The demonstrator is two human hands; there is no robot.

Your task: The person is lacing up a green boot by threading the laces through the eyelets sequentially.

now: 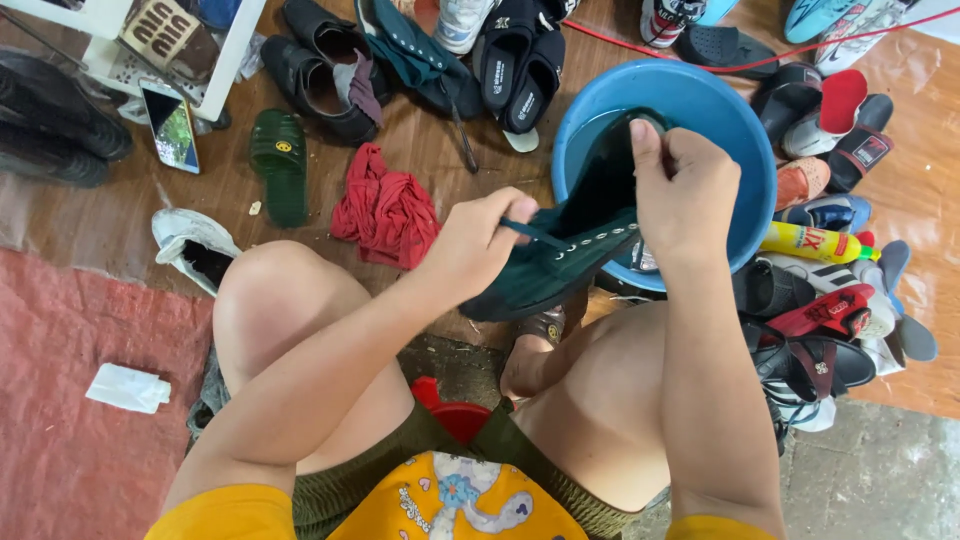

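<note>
Dark-green shoe (pixel 560 262) sits over the blue basin's (pixel 745 130) near rim; our right hand (pixel 685 195) grips its heel, our left hand (pixel 480 240) pinches its lace (pixel 535 235). Red cloth (pixel 388 210) lies left of the basin.

A phone (pixel 172 128) with a lit screen lies on the floor at upper left. A yellow bottle (pixel 810 243) with a red label, possibly cleaner, lies right of the blue basin (pixel 740 120).
</note>
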